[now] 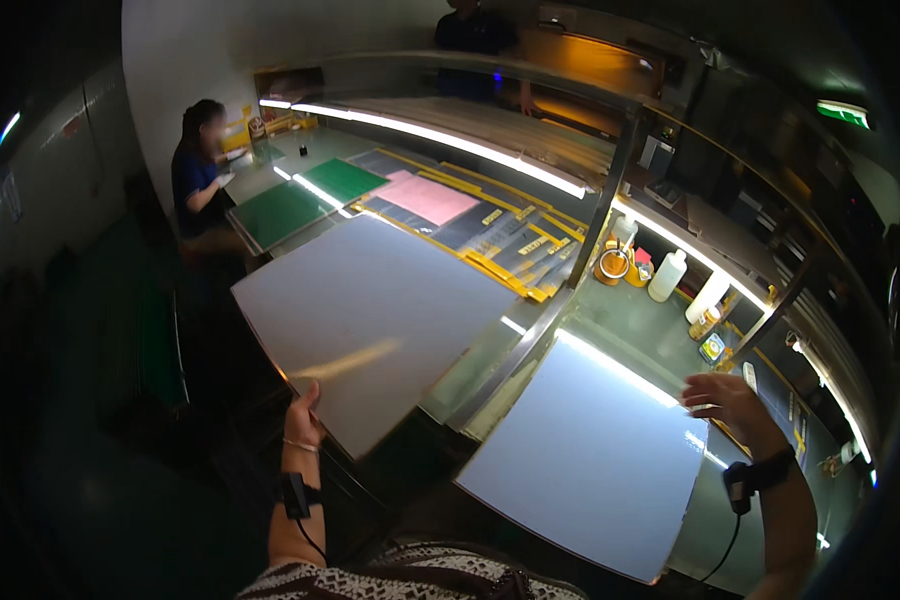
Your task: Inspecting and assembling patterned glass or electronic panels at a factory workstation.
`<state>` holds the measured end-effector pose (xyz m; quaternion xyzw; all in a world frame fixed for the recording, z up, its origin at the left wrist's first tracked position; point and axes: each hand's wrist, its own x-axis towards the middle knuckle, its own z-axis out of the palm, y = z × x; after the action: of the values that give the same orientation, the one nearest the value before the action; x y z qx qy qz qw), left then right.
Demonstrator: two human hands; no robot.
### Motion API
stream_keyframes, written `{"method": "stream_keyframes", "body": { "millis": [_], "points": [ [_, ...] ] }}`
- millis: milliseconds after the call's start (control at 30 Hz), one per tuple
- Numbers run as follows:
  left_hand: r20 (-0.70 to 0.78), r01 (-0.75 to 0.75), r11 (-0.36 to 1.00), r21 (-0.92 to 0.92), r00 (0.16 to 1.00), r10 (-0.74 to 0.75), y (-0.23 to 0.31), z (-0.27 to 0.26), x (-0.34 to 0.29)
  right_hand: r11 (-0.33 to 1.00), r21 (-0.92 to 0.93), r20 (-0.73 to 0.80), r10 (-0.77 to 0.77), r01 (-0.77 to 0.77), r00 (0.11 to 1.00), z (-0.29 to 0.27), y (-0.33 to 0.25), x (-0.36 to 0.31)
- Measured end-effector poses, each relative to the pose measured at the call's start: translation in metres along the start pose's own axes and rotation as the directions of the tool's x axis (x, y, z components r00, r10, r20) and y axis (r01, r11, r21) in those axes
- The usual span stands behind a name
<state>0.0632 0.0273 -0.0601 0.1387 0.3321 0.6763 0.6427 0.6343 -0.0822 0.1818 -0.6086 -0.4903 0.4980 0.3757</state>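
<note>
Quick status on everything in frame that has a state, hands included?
Left hand: closed on the left grey panel's edge, thumb on top
Left grey panel: gripped at its left edge
Right hand: open, at the right grey panel's far-right corner; contact unclear
Right grey panel: flat, reflecting light
Overhead strip light: lit
Green ceiling sign: lit
White bottle: upright
Pink sheet: flat

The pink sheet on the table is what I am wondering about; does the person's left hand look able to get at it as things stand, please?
Probably not: the left hand grips an edge of the left grey board, which spreads between it and the pink sheet.
</note>
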Motion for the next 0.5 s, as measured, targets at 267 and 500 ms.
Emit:
{"method": "stream_keyframes", "body": {
  "millis": [267,500],
  "points": [
    [0.491,0.070,0.960,-0.270,0.868,0.075,-0.015,0.056,-0.020,0.813,0.403,-0.007,-0.455,0.419,0.890,0.133,-0.035,0.108],
    [0.186,-0.222,0.943,0.247,0.966,0.179,0.031,0.090,0.021,0.697,0.162,-0.153,-0.681,0.698,0.716,0.212,-0.145,0.093]
  ]
}}
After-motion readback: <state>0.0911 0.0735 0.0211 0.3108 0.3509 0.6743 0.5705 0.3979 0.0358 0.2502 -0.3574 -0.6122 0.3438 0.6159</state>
